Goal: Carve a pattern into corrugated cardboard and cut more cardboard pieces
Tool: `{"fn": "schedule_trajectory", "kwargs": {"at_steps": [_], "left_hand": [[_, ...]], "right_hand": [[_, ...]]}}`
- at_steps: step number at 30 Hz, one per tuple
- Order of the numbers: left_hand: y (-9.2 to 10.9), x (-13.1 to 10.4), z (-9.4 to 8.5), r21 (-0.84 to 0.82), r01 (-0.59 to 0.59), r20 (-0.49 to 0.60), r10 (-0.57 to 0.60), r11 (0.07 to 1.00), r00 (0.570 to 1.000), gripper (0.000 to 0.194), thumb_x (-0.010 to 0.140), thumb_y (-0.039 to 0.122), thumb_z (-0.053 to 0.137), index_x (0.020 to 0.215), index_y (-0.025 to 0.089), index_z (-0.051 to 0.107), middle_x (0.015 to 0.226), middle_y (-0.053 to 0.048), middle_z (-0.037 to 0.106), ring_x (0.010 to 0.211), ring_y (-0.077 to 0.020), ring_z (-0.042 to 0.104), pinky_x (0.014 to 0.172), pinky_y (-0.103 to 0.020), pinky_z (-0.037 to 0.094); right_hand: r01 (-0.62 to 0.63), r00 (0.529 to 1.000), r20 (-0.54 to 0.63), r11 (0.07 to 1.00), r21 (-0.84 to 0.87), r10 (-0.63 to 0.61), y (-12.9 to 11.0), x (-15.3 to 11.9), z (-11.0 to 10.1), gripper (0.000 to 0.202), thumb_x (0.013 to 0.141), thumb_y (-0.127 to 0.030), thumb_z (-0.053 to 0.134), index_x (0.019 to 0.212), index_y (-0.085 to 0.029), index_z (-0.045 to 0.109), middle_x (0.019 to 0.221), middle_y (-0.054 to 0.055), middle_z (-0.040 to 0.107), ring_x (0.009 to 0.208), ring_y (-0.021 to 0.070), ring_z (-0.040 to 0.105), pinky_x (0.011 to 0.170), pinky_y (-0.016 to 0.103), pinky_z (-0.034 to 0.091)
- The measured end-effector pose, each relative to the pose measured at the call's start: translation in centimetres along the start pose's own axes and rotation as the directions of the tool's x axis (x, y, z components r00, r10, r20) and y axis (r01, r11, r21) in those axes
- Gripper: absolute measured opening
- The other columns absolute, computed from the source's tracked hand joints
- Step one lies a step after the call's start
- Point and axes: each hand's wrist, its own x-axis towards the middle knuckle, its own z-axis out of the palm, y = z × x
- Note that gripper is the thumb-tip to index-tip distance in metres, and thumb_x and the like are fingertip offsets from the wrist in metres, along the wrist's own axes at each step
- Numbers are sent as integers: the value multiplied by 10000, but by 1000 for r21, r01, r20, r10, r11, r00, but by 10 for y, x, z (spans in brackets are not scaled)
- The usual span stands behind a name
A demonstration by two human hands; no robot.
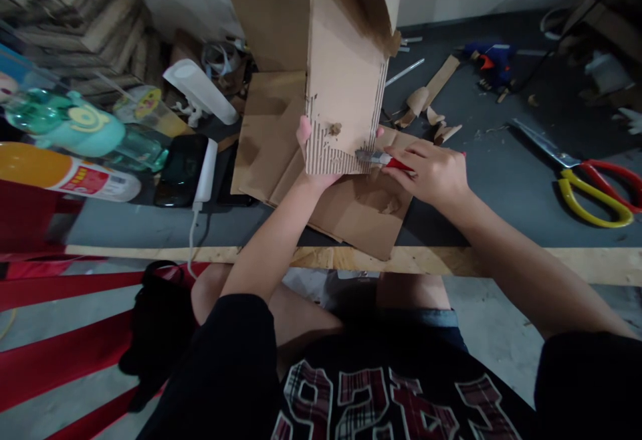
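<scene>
A piece of cardboard (344,85) stands tilted up in front of me, its lower edge peeled down to the bare corrugated ribs. My left hand (321,179) grips it from below and behind, with most of the fingers hidden by the board. In my right hand (434,171) is a red-handled utility knife (394,161), its blade lying against the ribbed part near the lower right corner. A small torn scrap (335,130) clings to the board's face. Beneath both hands lie flat cardboard sheets (281,146).
Scissors (572,161) with red and yellow handles lie at the right, beyond them a blue glue gun (491,59). Peeled paper strips (434,92) litter the grey table. Left are an orange drink bottle (65,171), a teal bottle (90,129) and a black phone (181,170).
</scene>
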Motion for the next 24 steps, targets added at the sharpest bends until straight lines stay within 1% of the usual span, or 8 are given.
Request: {"fn": "schedule_trajectory", "kwargs": {"at_steps": [3,8,11,14,17,19,21,24], "left_hand": [[3,-2,3,6,21,23,-21,1000,1000,766,918,771,346,1524,315,450,1344,-95,709,1520,-325,442,1188,-544,466],[7,-2,5,29,35,97,-38,999,995,848,901,824,234,1513,296,488,1312,-76,739,1584,-313,318,1265,-525,376],[6,1,2,87,41,138,-53,995,989,895,881,858,210,1496,283,516,1310,-75,742,1593,-342,276,1289,-548,321],[3,5,-2,159,-6,171,-22,987,985,949,868,882,192,1489,243,519,1348,-95,717,1579,-373,299,1265,-596,340],[1,8,-4,195,-66,161,35,979,986,962,869,880,179,1502,230,500,1369,-100,698,1566,-376,333,1225,-591,399],[1,7,-3,192,-79,138,53,978,989,950,875,869,194,1522,233,475,1388,-97,688,1572,-367,328,1227,-571,406],[3,4,-1,166,-79,121,59,983,991,931,890,849,191,1545,237,442,1416,-84,675,1589,-349,296,1252,-563,380],[7,-1,3,123,-26,100,14,992,995,854,932,785,157,1565,267,405,1474,-36,641,1619,-298,222,1302,-548,308]], "right_hand": [[18,1000,-14,1000,7,-18,1,0,0,411,1027,-516,527,1252,-268,764,1058,82,780,911,250,718,654,342,481],[37,999,-33,999,-9,-37,2,0,0,388,1019,-501,548,1224,-259,771,1058,88,778,898,244,717,666,339,484],[42,998,-39,999,-20,-43,4,1,1,384,1020,-499,551,1216,-254,772,1023,87,777,911,238,718,685,328,488],[50,998,-47,999,-21,-51,5,1,2,391,1026,-500,542,1219,-249,772,1017,86,776,919,236,718,695,324,494],[56,997,-57,998,-23,-57,4,1,3,401,1031,-505,533,1212,-242,775,1002,88,772,912,231,714,700,320,500],[55,996,-66,998,-30,-57,2,1,3,413,1031,-523,525,1199,-245,780,978,86,767,905,228,710,706,317,503],[41,996,-76,999,-34,-43,1,1,2,426,1033,-536,512,1226,-257,769,967,82,760,889,222,705,709,316,504],[-63,989,-135,998,-18,60,4,1,-3,467,1049,-523,471,1330,-241,715,1035,101,748,901,218,701,708,314,506]]}}
